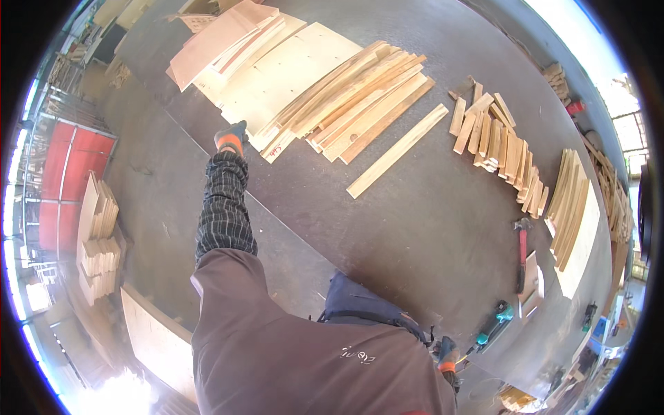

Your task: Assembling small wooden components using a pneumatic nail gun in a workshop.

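Note:
My left hand (232, 136), in a dark glove with an orange cuff, reaches far forward to the near left corner of a pale plywood sheet (315, 59). Its fingers look closed on the sheet's edge, though they show only in part. Several long wooden strips (366, 90) lie side by side across the sheet's right part. A single wooden strip (398, 151) rests apart on the dark table. Low at the right, my right hand (448, 348), gloved alike, is close to a teal and black nail gun (495, 325). How its fingers are set is too small to make out.
Short wood blocks (494, 135) lie in a curved row on the table (415, 235). Beyond them are a red-handled hammer (521, 256) and a stack of strips on a board (573, 214). Thin brown panels (214, 45) sit at the far left; stacked wood pieces (99, 238) stand left.

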Tool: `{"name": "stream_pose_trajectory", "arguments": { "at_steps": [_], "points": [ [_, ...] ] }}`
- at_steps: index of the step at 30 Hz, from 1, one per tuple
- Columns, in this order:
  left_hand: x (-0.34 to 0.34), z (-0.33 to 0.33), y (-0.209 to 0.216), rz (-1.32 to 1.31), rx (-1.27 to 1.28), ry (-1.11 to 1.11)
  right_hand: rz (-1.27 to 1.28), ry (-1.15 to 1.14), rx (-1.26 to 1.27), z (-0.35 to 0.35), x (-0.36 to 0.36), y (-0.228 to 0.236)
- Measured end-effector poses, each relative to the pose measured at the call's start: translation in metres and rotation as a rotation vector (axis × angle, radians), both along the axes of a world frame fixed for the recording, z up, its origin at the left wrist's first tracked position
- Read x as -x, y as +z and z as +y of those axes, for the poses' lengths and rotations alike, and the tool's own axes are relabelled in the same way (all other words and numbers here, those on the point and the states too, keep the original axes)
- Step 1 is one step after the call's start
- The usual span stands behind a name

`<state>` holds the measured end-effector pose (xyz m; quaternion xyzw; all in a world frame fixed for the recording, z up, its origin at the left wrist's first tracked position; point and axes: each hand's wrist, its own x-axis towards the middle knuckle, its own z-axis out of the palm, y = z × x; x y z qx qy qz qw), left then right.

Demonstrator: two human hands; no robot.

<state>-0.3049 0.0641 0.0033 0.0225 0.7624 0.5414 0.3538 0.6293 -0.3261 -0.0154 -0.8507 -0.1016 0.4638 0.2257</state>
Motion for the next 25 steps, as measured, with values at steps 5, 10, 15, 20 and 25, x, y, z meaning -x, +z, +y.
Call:
{"name": "stream_pose_trajectory", "arguments": {
  "at_steps": [5,10,15,20,25],
  "points": [
    [-0.033,-0.007,-0.017,0.000,-0.036,-0.074,0.219,-0.140,-0.074,-0.034,-0.044,-0.037],
    [0.022,-0.016,-0.024,-0.100,0.010,-0.059,0.037,0.090,-0.150,0.004,-0.003,0.007],
    [0.003,0.016,0.024,-0.457,-0.499,-0.279,0.064,0.062,-0.158,-0.018,-0.012,-0.007],
    [-0.022,0.023,0.087,-0.533,-0.654,-0.274,0.018,0.298,-0.098,0.021,0.014,0.013],
    [-0.064,0.037,0.094,-0.351,-0.871,-0.606,0.000,0.209,-0.147,0.037,0.021,0.008]
  ]
}}
